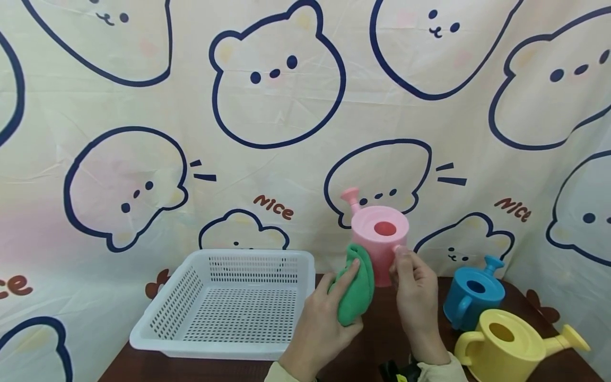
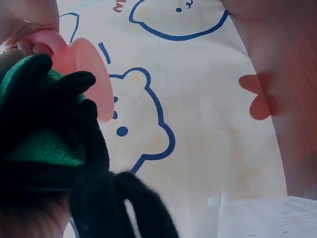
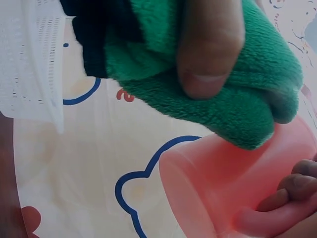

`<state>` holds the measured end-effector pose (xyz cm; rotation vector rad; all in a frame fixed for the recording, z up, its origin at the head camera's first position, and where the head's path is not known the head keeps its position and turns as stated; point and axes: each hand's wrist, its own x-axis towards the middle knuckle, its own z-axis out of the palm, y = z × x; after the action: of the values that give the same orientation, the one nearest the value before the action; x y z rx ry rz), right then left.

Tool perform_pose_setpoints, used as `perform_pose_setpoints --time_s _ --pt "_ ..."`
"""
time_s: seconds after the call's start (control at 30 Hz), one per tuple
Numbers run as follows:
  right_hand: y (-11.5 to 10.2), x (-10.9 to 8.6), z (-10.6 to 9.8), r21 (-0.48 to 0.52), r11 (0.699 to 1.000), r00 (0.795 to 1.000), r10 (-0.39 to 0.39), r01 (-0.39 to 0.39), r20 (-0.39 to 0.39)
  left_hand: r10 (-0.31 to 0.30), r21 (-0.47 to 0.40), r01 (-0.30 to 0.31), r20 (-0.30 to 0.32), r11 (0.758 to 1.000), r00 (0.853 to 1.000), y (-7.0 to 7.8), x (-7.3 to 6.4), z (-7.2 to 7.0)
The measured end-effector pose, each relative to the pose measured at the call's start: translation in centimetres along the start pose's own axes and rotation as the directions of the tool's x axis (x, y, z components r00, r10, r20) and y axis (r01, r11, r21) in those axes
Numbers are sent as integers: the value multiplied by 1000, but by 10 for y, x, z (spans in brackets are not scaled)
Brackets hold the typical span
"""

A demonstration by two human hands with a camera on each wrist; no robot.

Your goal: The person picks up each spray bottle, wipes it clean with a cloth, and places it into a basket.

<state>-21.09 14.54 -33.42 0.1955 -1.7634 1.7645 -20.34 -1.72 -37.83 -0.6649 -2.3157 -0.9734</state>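
A pink watering can (image 1: 379, 233) is held up above the dark table, its spout pointing up and to the left. My right hand (image 1: 416, 297) grips it by the handle, with fingers curled round the handle (image 3: 277, 218) in the right wrist view. My left hand (image 1: 329, 323) holds a folded green cloth (image 1: 357, 289) against the can's left side. In the right wrist view the fluffy cloth (image 3: 237, 104) lies on the pink wall, with a finger pressed over it. Dark shapes hide much of the left hand in the left wrist view.
A white perforated plastic basket (image 1: 221, 350) stands on the table to the left. At the right are a blue watering can (image 1: 470, 302) and, nearer, a yellow watering can (image 1: 508, 350). A cartoon-printed cloth (image 1: 286, 170) hangs behind the table (image 1: 382, 318).
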Motion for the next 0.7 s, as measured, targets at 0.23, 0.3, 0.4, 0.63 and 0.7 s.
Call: perform_pose_setpoints --time_s 0.23,0.3,0.4,0.63,0.7 --pt "2 -4 1 -136 990 997 -28 36 65 22 9 -21 -67 1000 998 0 0 -1" --pt "2 -5 3 -153 988 997 -23 35 79 22 9 -22 -72 1000 997 1 0 -1" --pt "2 -5 5 -174 984 996 -18 32 86 21 10 -21 -65 1000 998 1 0 -1" --pt "3 -7 9 -237 968 994 -65 84 87 31 20 -30 -51 999 998 1 0 -2" --pt "3 -7 10 -251 963 993 -81 101 89 35 26 -34 -51 999 998 1 -1 -2"
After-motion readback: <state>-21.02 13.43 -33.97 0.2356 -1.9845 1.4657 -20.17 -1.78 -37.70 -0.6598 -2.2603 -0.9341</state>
